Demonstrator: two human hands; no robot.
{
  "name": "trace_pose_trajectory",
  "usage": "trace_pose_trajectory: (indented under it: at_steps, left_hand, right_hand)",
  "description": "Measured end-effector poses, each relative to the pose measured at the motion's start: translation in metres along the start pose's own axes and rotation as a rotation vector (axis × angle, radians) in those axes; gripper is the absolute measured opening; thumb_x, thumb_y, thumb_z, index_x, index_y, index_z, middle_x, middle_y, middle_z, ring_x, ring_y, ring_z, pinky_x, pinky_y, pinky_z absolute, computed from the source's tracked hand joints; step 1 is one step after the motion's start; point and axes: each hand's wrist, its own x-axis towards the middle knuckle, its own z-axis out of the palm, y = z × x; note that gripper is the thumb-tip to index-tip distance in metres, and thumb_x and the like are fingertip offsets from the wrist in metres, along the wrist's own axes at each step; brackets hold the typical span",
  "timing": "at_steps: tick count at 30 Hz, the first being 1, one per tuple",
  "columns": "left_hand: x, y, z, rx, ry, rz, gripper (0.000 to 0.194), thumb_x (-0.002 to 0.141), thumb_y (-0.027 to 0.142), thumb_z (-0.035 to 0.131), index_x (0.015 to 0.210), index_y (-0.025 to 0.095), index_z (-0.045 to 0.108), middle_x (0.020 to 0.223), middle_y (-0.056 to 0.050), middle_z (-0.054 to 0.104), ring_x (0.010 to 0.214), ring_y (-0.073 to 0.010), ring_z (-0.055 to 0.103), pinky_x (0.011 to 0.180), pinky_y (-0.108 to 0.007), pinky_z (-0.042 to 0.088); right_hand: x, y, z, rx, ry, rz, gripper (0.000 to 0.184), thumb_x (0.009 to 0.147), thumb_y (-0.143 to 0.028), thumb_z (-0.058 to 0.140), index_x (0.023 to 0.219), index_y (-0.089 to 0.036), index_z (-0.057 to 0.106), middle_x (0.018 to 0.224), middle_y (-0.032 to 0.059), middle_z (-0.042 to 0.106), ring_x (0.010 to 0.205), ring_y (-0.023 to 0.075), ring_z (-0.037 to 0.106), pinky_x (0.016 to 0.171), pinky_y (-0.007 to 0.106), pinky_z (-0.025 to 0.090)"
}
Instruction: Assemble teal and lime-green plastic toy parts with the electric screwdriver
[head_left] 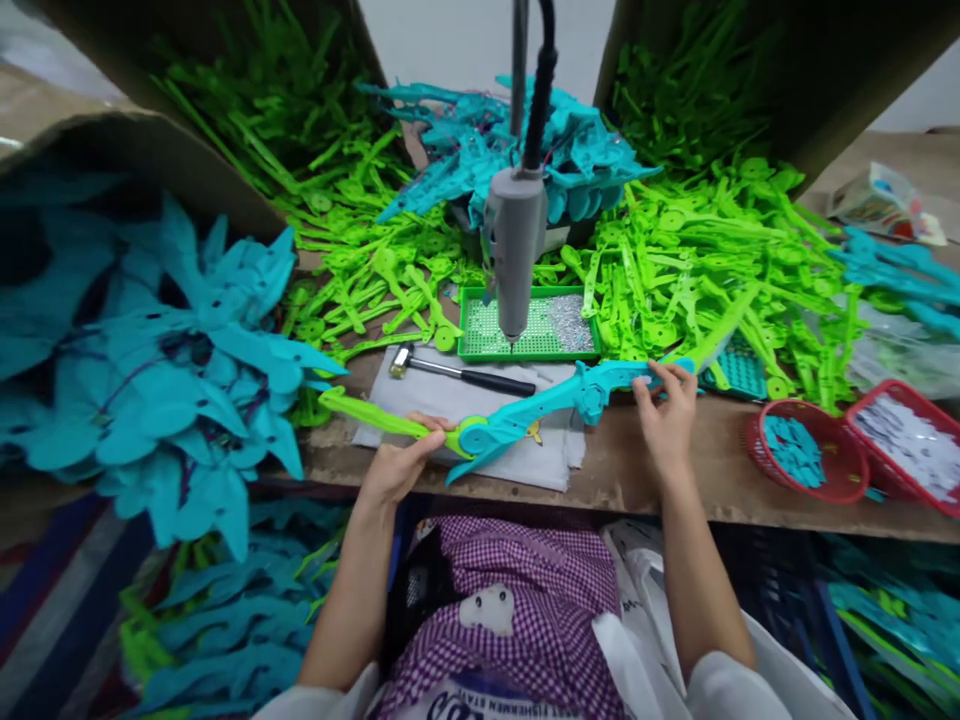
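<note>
While the hanging grey driver [516, 240] points down by the green tray [480, 354] of small metal bits [570, 322], the head view shows me one blue jointed piece [532, 405] held aslant over the white cloth [555, 468], nearer the worker than the hammer [450, 372]; the left hand [401, 460] is closed narrowly, thumb over fingers, on the lime strip [375, 412] beside the round joint [472, 437]; the right hand [667, 400] pinches the blue piece's other end, its grip narrow too, where a second lime strip [724, 330] angles away; whether that one is fastened I cannot tell; I'd judge the step in hand to be lining up or checking the joints; the next move seems to call for a steady two-handed grip, without twisting the parts.
</note>
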Motion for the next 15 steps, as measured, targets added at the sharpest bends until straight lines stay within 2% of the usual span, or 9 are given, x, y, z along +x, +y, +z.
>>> trace_pose_trajectory:
  at_steps: [4, 6, 9, 12, 15]
  left_hand:
    - [-0.001, 0.005, -0.005, 0.051, -0.063, 0.092, 0.020, 0.065, 0.024, 0.080, 0.072, 0.015, 0.063, 0.085, -0.003, 0.068, 0.084, -0.0166, 0.064, 0.082, -0.032, 0.052]
    - [-0.004, 0.005, -0.010, 0.072, -0.116, 0.189, 0.017, 0.068, 0.023, 0.078, 0.073, 0.016, 0.064, 0.087, -0.004, 0.068, 0.088, -0.0183, 0.065, 0.088, -0.038, 0.053]
    - [-0.010, 0.006, -0.021, 0.117, -0.269, 0.360, 0.011, 0.070, 0.019, 0.076, 0.075, 0.018, 0.067, 0.086, -0.004, 0.068, 0.090, -0.0197, 0.066, 0.096, -0.048, 0.050]
    - [-0.017, 0.013, -0.031, 0.198, -0.440, 0.509, 0.008, 0.074, 0.014, 0.072, 0.079, 0.019, 0.071, 0.084, -0.005, 0.069, 0.084, -0.0180, 0.067, 0.097, -0.050, 0.050]
    - [-0.029, 0.022, -0.041, 0.266, -0.532, 0.636, 0.012, 0.078, 0.014, 0.069, 0.087, 0.021, 0.073, 0.085, -0.005, 0.071, 0.079, -0.0170, 0.069, 0.096, -0.047, 0.052]
  right_hand:
    - [-0.003, -0.002, 0.001, 0.049, 0.013, 0.028, 0.047, 0.078, -0.050, 0.062, 0.113, -0.019, 0.064, 0.118, 0.0108, 0.049, 0.078, 0.0146, 0.055, 0.080, 0.040, 0.052]
    - [-0.007, -0.006, -0.005, 0.189, 0.122, 0.139, 0.051, 0.074, -0.050, 0.066, 0.117, -0.022, 0.060, 0.123, 0.0096, 0.046, 0.086, 0.0162, 0.057, 0.078, 0.040, 0.053]
    - [-0.010, -0.014, -0.016, 0.505, 0.323, 0.414, 0.049, 0.073, -0.051, 0.065, 0.115, -0.027, 0.054, 0.122, 0.0051, 0.048, 0.098, 0.0173, 0.056, 0.074, 0.037, 0.055]
    - [-0.007, -0.026, -0.021, 0.740, 0.342, 0.608, 0.042, 0.073, -0.052, 0.064, 0.105, -0.028, 0.054, 0.118, 0.0015, 0.052, 0.103, 0.0173, 0.054, 0.075, 0.039, 0.053]
    - [-0.007, -0.040, -0.021, 0.848, 0.351, 0.636, 0.038, 0.069, -0.047, 0.069, 0.097, -0.026, 0.055, 0.115, 0.0005, 0.054, 0.101, 0.0172, 0.055, 0.077, 0.040, 0.052]
